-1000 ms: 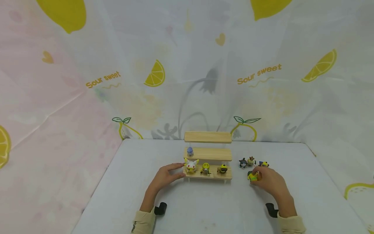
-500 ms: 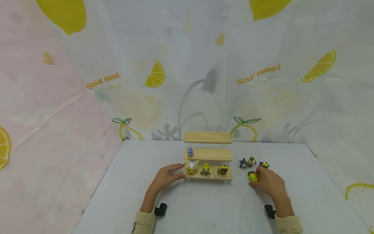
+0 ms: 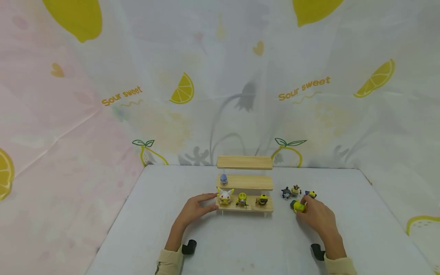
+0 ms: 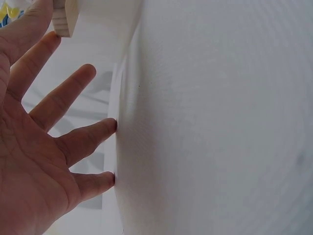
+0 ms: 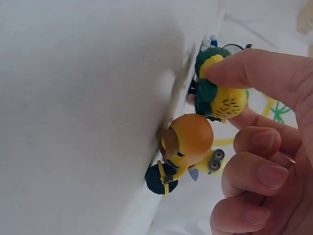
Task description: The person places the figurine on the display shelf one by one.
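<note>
A three-tier wooden shelf (image 3: 254, 206) stands mid-table. My left hand (image 3: 196, 208) touches the left end of its lowest board; in the left wrist view its fingers (image 4: 63, 98) are spread and straight, one tip against the wood. My right hand (image 3: 317, 215) pinches a yellow-and-green figurine (image 3: 298, 206) between thumb and forefinger, low over the table. In the right wrist view an orange-helmeted figurine (image 5: 193, 139) with a dark round shield stands just beside the pinched figurine (image 5: 230, 100), and a goggled yellow figurine (image 5: 211, 161) lies behind.
On the bottom board stand a white-and-yellow eared figurine (image 3: 225, 196) and two yellow ones. The middle board bears a small blue figurine (image 3: 224, 179). Right of the shelf are a dark figurine (image 3: 286, 193), a brown-hatted one (image 3: 295, 190) and a yellow-and-purple one (image 3: 311, 194).
The pinched figurine has turned and tilted in my right hand's fingers, which shifted slightly. My left hand has stayed at the shelf's end.
</note>
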A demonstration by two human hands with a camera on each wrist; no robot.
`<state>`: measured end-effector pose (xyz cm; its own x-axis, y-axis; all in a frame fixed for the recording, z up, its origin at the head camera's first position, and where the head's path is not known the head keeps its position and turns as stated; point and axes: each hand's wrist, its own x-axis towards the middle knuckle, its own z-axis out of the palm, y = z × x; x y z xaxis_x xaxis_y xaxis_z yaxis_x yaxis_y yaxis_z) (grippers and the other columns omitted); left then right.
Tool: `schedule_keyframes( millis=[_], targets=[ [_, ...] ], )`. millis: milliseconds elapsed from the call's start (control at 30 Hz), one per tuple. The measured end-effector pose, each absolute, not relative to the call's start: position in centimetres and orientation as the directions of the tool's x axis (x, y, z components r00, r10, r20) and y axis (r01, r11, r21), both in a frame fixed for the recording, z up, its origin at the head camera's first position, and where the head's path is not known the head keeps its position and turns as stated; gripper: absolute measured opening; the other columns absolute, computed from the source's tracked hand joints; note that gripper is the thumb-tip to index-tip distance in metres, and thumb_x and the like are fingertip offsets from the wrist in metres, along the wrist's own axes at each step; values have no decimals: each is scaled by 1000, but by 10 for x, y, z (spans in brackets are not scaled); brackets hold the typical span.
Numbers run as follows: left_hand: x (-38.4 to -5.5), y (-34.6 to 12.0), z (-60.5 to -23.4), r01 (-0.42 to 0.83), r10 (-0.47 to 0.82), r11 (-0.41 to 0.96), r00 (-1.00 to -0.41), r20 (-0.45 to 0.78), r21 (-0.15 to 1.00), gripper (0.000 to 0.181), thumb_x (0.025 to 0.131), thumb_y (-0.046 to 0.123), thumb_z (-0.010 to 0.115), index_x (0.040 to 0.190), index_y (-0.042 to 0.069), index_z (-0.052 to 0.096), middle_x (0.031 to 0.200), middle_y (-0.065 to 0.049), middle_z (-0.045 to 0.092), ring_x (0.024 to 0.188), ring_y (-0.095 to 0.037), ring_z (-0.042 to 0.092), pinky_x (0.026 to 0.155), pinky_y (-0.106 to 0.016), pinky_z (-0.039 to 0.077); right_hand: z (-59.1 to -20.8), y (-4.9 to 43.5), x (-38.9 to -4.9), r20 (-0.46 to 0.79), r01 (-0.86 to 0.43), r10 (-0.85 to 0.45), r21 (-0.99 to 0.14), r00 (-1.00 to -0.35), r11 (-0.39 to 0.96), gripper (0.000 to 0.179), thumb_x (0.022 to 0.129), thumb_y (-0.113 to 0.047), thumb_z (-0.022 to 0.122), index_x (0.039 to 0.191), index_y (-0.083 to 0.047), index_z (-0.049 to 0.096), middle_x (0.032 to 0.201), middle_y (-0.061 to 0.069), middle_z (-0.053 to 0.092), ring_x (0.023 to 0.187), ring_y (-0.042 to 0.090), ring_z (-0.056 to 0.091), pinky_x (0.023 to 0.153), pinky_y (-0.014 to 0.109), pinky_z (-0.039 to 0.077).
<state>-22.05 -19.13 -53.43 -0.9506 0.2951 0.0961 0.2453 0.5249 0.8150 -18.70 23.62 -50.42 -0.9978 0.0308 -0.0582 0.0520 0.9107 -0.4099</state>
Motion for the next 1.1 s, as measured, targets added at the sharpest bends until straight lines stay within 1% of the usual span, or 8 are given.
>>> schedule_keyframes(
  millis=[300,533,600,700,767,833,1000,1100],
  targets=[
    [-220,-192,-535,249,297,516,-950,102,820,49,83,45,78,127,27,69,132,2,62,131,-27,50,108,-52,38,-498,236,-187,-47,38,21,-399,-999,916,32,79,-26,76,98,-6,61,73,1,56,62,19,49,51,32,39],
    [-220,-191,-536,257,305,503,-946,109,825,49,83,45,78,127,26,69,133,2,62,132,-28,49,108,-52,38,-495,235,-191,-27,-31,-45,-389,-999,921,7,80,-16,65,83,-10,61,67,0,52,56,17,47,47,32,36],
    [-220,-190,-536,254,311,499,-945,103,828,49,83,46,78,127,27,69,133,2,61,132,-28,48,109,-52,37,-493,238,-191,-34,-45,-63,-397,-997,917,5,82,-12,65,86,-8,64,73,2,58,61,18,51,50,34,42],
    [-220,-190,-535,248,312,506,-946,92,826,50,83,47,78,127,27,69,133,3,61,132,-28,48,109,-51,37,-488,244,-190,-52,-57,-88,-424,-995,904,14,86,-13,68,99,-6,69,89,7,65,75,23,58,61,42,51],
    [-219,-191,-534,255,312,510,-945,99,822,50,83,47,77,128,26,69,133,1,62,132,-30,48,109,-52,37,-486,249,-188,-48,-77,-109,-445,-993,892,18,87,-15,70,103,-7,70,97,9,67,82,25,60,67,47,52],
    [-220,-192,-534,258,308,510,-945,106,821,49,84,46,77,127,26,69,132,1,62,132,-30,48,109,-53,37,-484,253,-186,-44,-99,-134,-464,-990,880,19,88,-16,71,104,-7,71,98,9,67,84,25,59,69,47,52],
    [-221,-192,-534,245,305,500,-947,96,830,49,83,45,78,128,26,69,133,3,61,133,-28,47,110,-51,36,-480,259,-180,-80,-101,-157,-476,-984,874,19,86,-18,74,103,-9,73,91,4,64,79,22,55,64,41,49],
    [-221,-192,-534,248,307,503,-947,97,828,49,83,45,78,127,26,69,133,3,61,133,-28,47,110,-51,36,-480,264,-177,-111,-99,-169,-466,-979,879,27,82,-20,80,105,-11,71,96,4,65,84,22,57,69,42,51]
  ],
)
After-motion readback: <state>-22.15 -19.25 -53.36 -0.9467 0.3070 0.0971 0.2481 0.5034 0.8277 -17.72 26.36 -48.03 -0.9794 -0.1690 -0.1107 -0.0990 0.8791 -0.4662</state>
